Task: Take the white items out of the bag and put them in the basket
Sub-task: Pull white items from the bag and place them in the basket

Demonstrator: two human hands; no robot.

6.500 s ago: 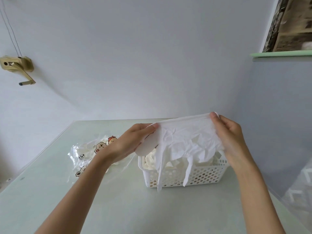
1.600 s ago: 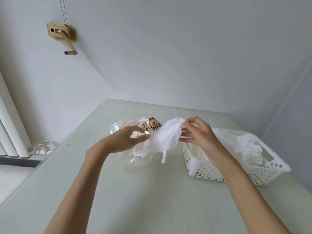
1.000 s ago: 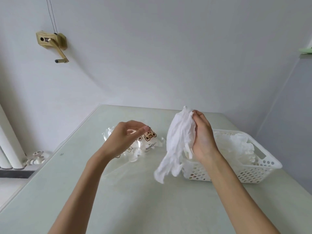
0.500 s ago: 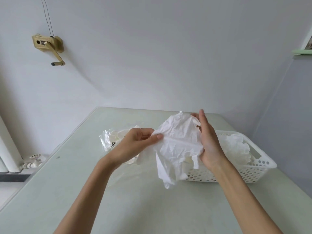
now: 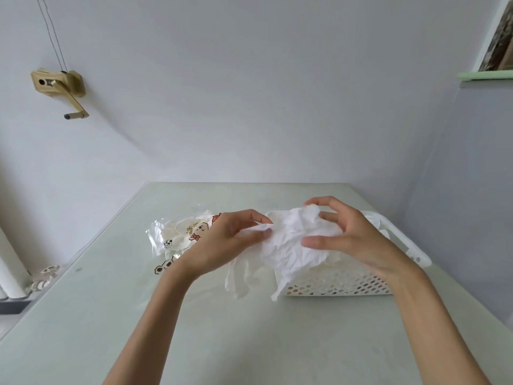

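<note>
Both hands hold a crumpled thin white glove (image 5: 288,248) over the left end of the white perforated basket (image 5: 341,282). My left hand (image 5: 224,243) pinches its left edge; my right hand (image 5: 349,237) grips its top and right side. The glove's fingers hang down over the basket's front left corner. A clear plastic bag (image 5: 177,240) printed with cartoon bears lies on the table to the left, behind my left hand, with white items inside. The basket's contents are mostly hidden by the glove and my right hand.
The pale green table (image 5: 249,343) meets the wall at its far edge, and a grey side wall stands close on the right. A brass crank fitting (image 5: 59,88) is mounted on the wall at upper left. A radiator pipe (image 5: 11,273) stands off the table's left edge.
The glove has been lowered from chest height to just over the basket's left end. My left hand has shifted its pinch along the glove's edge, and the glove looks more spread out.
</note>
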